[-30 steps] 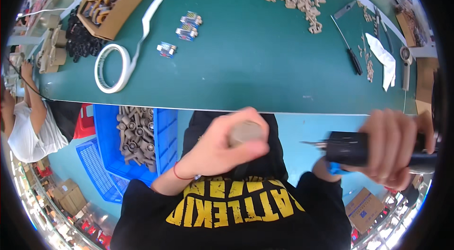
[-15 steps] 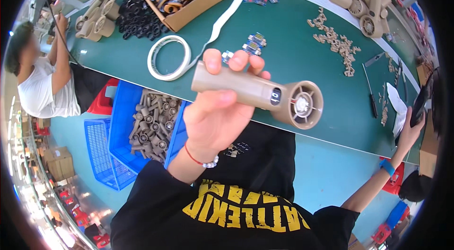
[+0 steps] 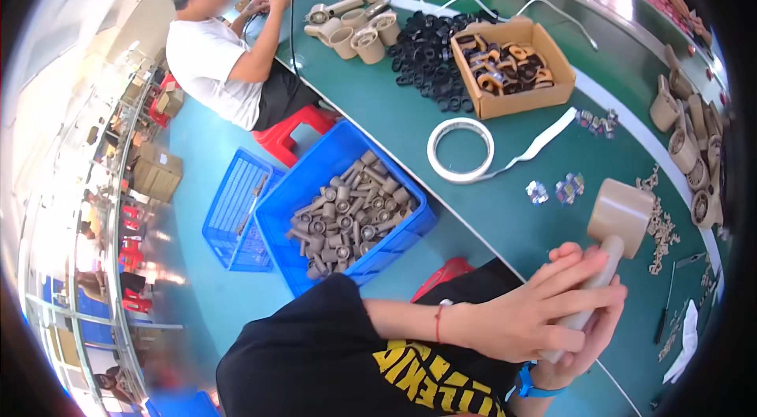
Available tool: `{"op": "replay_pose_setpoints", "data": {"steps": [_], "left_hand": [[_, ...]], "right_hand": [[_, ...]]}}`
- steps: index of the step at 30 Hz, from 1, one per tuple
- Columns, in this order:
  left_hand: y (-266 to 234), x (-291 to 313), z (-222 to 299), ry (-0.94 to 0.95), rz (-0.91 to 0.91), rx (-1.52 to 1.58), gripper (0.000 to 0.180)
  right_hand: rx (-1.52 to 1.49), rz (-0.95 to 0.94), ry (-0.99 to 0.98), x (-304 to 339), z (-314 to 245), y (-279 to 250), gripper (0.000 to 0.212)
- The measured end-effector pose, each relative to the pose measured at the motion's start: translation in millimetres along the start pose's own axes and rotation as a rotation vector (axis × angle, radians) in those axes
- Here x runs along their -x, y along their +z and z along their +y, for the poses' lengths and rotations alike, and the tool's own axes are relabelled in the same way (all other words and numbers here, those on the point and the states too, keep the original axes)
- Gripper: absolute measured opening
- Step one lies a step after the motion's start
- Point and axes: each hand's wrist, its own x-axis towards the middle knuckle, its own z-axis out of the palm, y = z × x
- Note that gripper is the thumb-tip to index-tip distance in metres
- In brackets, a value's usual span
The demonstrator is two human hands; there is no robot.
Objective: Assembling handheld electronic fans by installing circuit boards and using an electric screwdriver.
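Both my hands close round the handle of a beige handheld fan [image 3: 621, 216], held above the table's near edge on the right. Its round head points up and away, and the handle slants down toward me. My left hand [image 3: 505, 326], with a red string bracelet, wraps the handle from the left, fingers laid across it. My right hand [image 3: 598, 338], with a blue wristband, grips from behind and below, partly covered by the left. The handle's display is out of sight. Small circuit boards [image 3: 569, 188] and a roll of white tape [image 3: 460, 150] lie beyond the hands.
A blue crate [image 3: 422, 229] of fan parts stands left of the table. Farther back are a cardboard box [image 3: 512, 104] of rings, black rings [image 3: 432, 58] and beige housings [image 3: 367, 45]. Small beige pieces [image 3: 664, 236] and a screwdriver [image 3: 661, 326] lie right. A co-worker [image 3: 217, 62] sits far left.
My right hand has come from a dark object at the far right to the fan. The fan has turned from lying across, grille toward me, to slanting upward. The view has swung left.
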Motion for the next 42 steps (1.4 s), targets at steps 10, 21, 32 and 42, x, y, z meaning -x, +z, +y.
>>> {"op": "replay_pose_setpoints", "data": {"steps": [10,21,32,42], "left_hand": [[-15,-7,-29,-0.647,0.243,0.27,0.043],[-6,-2,-61,-0.915,0.16,0.487,0.033],[-6,0,-51,-0.917,0.161,0.445,0.029],[-6,-4,-50,-0.928,0.197,0.431,0.029]], "right_hand": [[0.489,0.423,-0.143,-56,-29,7,0.042],[0.675,0.149,-0.041,-75,-14,-3,0.035],[0.542,0.103,-0.055,-65,-23,-13,0.041],[0.54,0.13,-0.066,-68,-20,-13,0.035]]}}
